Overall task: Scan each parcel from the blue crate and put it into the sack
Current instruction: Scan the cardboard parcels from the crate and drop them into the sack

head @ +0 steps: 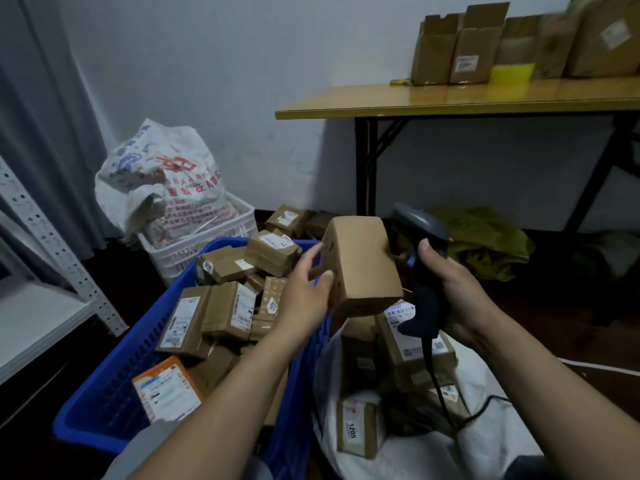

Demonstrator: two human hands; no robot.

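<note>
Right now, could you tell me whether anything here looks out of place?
A few parcels lie on the floor behind the blue crate, outside it. Otherwise nothing stands out.

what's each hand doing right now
Left hand: fingers closed on a plain brown cardboard parcel, held up between the crate and the sack.
Right hand: closed on the handle of the barcode scanner.

A small parcel sorting room — a blue crate [114,407] of labelled cardboard parcels left of the held scanner [420,271], a printed sack [166,181] beyond, cartons [457,50] on a table [450,98] above.
</note>
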